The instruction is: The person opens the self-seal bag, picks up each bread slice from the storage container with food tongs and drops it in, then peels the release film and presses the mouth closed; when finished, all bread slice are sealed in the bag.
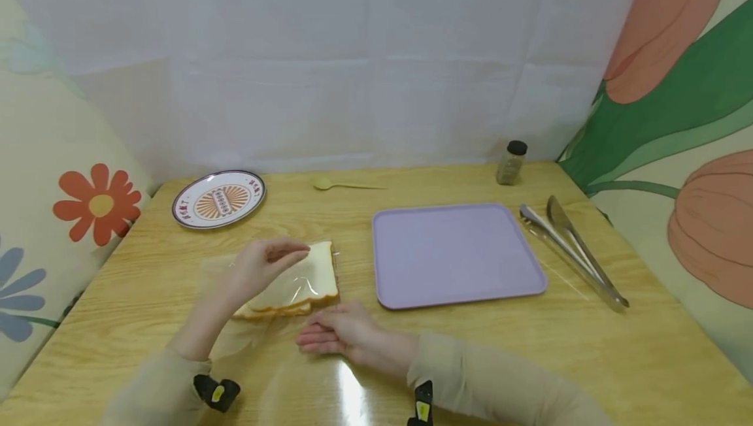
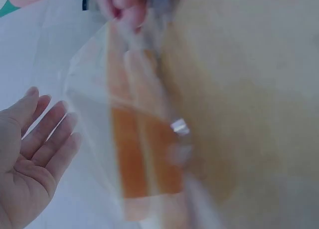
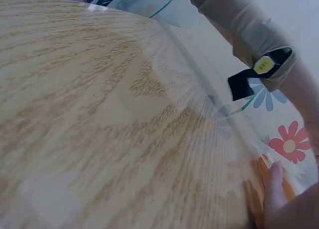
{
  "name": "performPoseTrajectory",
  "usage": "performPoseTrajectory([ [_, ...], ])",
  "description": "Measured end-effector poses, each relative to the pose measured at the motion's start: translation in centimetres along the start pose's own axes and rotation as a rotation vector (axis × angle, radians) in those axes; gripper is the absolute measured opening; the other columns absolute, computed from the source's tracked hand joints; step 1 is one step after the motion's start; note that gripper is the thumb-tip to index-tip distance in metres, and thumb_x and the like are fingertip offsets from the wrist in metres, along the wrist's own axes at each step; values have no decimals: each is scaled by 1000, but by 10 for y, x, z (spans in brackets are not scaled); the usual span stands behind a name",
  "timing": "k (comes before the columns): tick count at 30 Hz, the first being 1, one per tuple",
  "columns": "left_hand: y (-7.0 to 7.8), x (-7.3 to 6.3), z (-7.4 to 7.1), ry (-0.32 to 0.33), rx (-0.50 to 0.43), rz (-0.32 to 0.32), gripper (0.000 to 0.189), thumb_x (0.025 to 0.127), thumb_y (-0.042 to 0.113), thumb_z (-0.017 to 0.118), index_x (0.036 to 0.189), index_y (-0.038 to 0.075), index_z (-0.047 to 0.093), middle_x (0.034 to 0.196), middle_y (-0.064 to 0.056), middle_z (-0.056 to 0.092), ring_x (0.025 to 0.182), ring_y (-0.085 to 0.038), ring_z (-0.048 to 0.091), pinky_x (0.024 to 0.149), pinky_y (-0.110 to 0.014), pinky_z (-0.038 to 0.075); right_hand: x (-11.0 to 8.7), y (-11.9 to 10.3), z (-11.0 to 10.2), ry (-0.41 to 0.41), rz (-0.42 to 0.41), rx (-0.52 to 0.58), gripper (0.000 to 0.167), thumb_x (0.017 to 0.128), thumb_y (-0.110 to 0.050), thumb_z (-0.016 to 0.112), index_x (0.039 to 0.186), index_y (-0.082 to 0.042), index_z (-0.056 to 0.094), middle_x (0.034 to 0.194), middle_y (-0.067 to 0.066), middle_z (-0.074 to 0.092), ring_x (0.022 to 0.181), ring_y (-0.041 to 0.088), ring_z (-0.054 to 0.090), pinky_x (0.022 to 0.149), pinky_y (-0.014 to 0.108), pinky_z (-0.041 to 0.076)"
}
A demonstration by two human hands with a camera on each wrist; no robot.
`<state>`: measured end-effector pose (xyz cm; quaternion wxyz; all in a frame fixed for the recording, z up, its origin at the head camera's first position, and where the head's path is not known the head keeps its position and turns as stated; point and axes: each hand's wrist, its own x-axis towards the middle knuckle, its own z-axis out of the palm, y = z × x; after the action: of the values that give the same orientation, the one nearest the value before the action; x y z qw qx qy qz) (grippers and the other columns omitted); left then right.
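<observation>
Slices of white bread (image 1: 320, 269) with brown crust lie in a clear plastic bag (image 1: 214, 266) on the wooden table. My left hand (image 1: 265, 269) is over the bread, thumb and fingers apart. In the left wrist view that left hand (image 2: 37, 159) has its fingers extended, beside the bag with nothing in its grasp. My right hand (image 1: 347, 331) is at the near right corner of the bread, fingers pointing left and bent. In the left wrist view the right hand (image 2: 127, 7) is blurred at the bag's end; whether it pinches the film is unclear.
A purple tray (image 1: 455, 256) lies right of the bread. Beyond it are metal tongs (image 1: 570, 249) and a black-capped jar (image 1: 510, 163). At the back are a printed plate (image 1: 253, 200) and a yellowish spoon (image 1: 329, 184). A white cloth (image 1: 376, 86) hangs behind.
</observation>
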<state>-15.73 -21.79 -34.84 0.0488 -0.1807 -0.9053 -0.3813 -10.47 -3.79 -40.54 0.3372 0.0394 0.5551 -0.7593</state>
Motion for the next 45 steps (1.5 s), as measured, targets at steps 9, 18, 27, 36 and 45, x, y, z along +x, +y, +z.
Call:
performPoseTrajectory([
  [9,-5,41,-28,-84,212,5,28,95,17,57,110,-4,66,109,-23,67,101,-39,64,86,-49,54,1,3,-1,32,-17,29,22,92,2,50,107,14,60,104,33,63,95,37,67,81,39,57],
  [18,-18,67,-14,-314,326,54,21,91,7,58,99,-9,69,98,-24,69,94,-38,65,87,-48,52,3,5,0,28,-7,33,22,94,-2,50,105,15,60,104,33,63,95,36,67,82,40,57],
  [27,-25,72,-1,-390,364,63,15,89,4,59,88,-3,72,85,-15,72,70,-13,58,66,-29,51,1,5,1,44,-22,40,20,93,1,50,106,13,60,103,32,65,94,36,67,81,42,57],
  [36,-32,68,0,-327,287,34,12,87,3,61,81,-3,70,74,-10,69,61,-8,50,56,-20,42,1,2,0,62,-59,32,16,92,3,51,103,13,57,102,33,64,93,38,68,79,41,58],
  [45,-40,59,-12,-269,237,11,12,87,1,61,82,-5,70,75,-13,69,63,-9,51,55,-20,42,6,-5,-10,100,-130,55,3,90,5,52,92,6,54,80,19,68,74,21,70,76,38,59],
])
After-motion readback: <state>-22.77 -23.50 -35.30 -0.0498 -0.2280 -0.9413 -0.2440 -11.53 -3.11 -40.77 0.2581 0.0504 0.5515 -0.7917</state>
